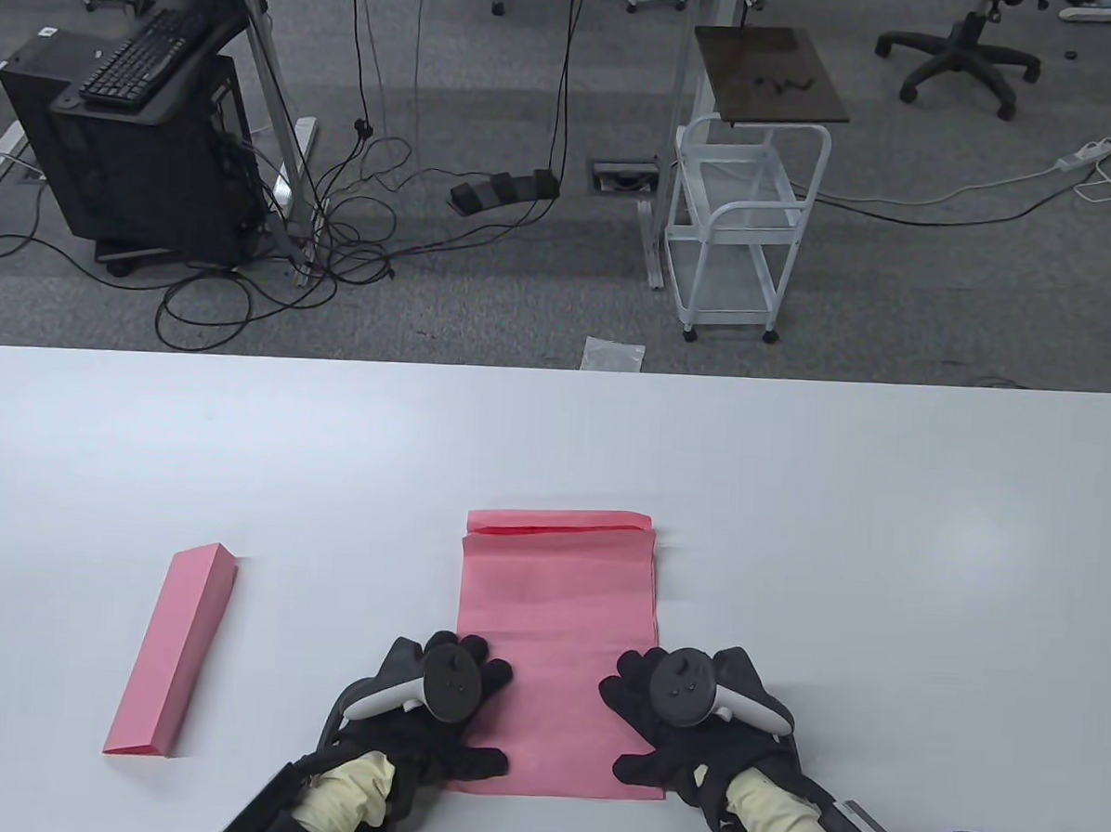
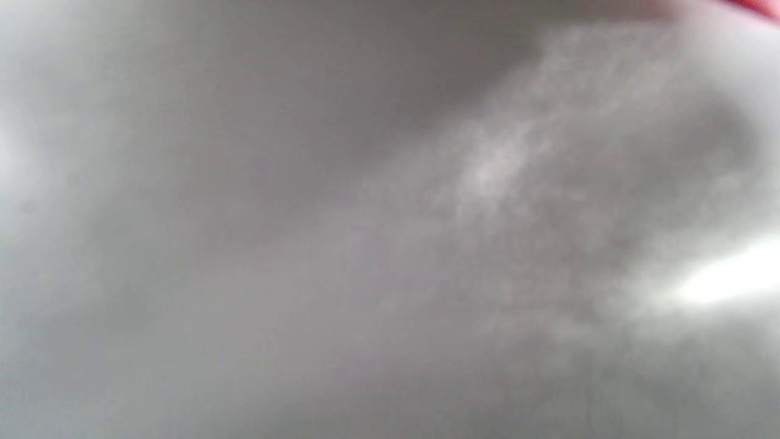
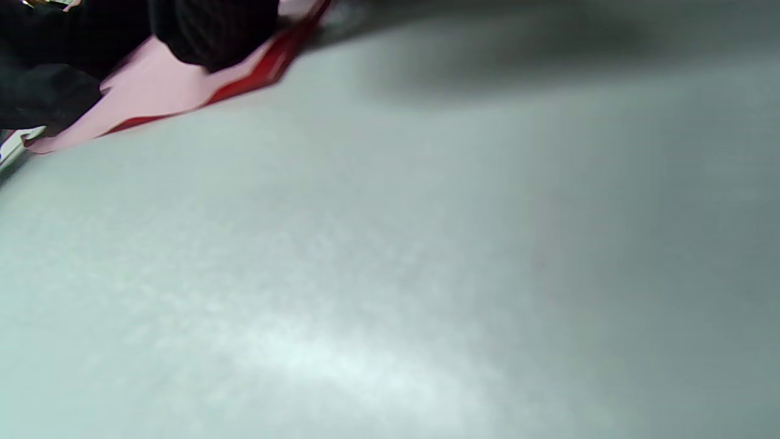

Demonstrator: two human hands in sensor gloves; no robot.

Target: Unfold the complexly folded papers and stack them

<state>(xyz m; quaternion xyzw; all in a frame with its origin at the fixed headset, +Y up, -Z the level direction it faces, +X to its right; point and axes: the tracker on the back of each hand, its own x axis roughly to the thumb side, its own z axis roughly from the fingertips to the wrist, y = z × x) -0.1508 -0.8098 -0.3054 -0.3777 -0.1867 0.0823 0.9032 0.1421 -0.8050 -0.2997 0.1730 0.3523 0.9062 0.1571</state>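
A pink paper (image 1: 553,639), partly unfolded with a folded band along its far edge, lies flat at the table's near middle. My left hand (image 1: 452,699) rests on its near left part, fingers spread on the sheet. My right hand (image 1: 666,710) rests on its near right edge, fingers spread. Neither hand grips it. A second pink paper (image 1: 175,635), folded into a long narrow strip, lies to the left. The right wrist view shows my gloved fingers (image 3: 207,30) on the pink paper's edge (image 3: 158,85). The left wrist view is a blur of table with a sliver of pink paper (image 2: 758,6).
The white table (image 1: 883,563) runs wide around the papers. Beyond its far edge are the carpeted floor, a white cart (image 1: 747,231), cables and a computer stand (image 1: 133,134).
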